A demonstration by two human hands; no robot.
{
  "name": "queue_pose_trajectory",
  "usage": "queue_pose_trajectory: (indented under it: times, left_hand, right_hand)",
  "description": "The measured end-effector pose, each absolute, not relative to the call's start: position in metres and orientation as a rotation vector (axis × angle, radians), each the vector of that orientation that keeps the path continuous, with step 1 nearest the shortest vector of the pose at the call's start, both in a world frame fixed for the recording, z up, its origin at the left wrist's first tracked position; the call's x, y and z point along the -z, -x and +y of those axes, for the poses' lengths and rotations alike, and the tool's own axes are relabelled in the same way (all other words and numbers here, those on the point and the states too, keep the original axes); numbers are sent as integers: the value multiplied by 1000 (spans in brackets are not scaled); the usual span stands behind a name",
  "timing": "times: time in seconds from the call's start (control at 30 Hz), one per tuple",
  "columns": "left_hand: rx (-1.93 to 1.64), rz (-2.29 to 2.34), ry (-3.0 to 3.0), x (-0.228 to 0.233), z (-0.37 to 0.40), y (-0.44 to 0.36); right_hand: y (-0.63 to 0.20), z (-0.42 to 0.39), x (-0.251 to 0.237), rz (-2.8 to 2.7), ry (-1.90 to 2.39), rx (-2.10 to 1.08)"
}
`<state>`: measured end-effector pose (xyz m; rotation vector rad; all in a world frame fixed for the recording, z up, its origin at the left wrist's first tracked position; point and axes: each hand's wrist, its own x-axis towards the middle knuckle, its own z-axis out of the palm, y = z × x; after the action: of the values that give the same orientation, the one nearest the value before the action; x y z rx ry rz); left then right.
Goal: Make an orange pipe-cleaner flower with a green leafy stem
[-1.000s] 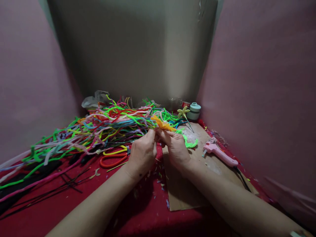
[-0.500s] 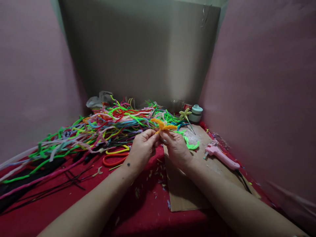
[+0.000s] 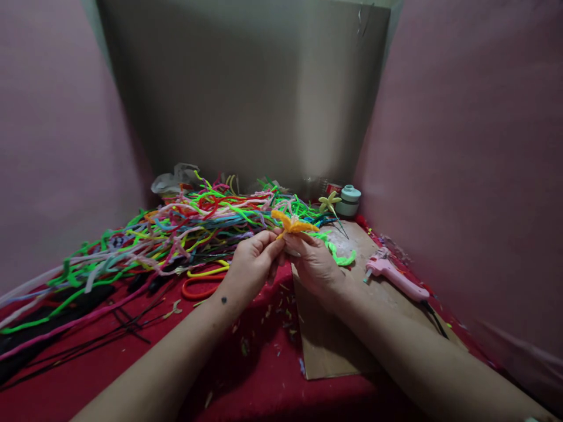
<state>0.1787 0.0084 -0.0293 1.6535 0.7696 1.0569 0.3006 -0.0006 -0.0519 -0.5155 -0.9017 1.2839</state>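
Note:
An orange pipe-cleaner flower (image 3: 294,225) with spread petals and a pale centre is held up between both hands, over the near side of the pile. My left hand (image 3: 259,253) pinches it from the left, fingers closed at its base. From the right, my right hand (image 3: 313,258) grips its underside with thumb and fingers. The fingers hide the lower part of the flower. Behind my right hand, a bright green pipe-cleaner piece (image 3: 343,258) lies on a cardboard sheet (image 3: 334,346).
Many coloured pipe cleaners (image 3: 211,211) are heaped at left and centre. Red and yellow scissor handles (image 3: 200,287) lie by my left wrist. A pink glue gun (image 3: 396,278) rests on the cardboard. A pale yellow flower (image 3: 329,202) stands near a mint jar (image 3: 349,200).
The orange flower has tilted slightly, so its pale centre shows more between the petals. Both hands keep their hold, with only small finger movement. The whole view has shifted a little.

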Motion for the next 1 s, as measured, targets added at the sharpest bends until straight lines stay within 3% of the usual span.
queue_pose_trajectory:
  times: [0.2, 0.47, 0.63, 0.87, 1.0]
  left_hand:
    - [-1223, 1121, -2323, 45, 14, -176]
    - [-1065, 796, -1713, 38, 15, -178]
    - [-1021, 654, -1659, 35, 15, -176]
    - [-1191, 835, -1842, 27, 17, -176]
    - [-1194, 829, -1589, 19, 14, -169]
  right_hand:
    - [-299, -1, 54, -792, 609, -1178]
    - [-300, -1, 54, -1071, 582, -1162]
    - [-300, -5, 46, -1139, 607, -1127]
    - [-305, -2, 49, -1142, 729, -736]
    - [-312, 0, 53, -1256, 833, -471]
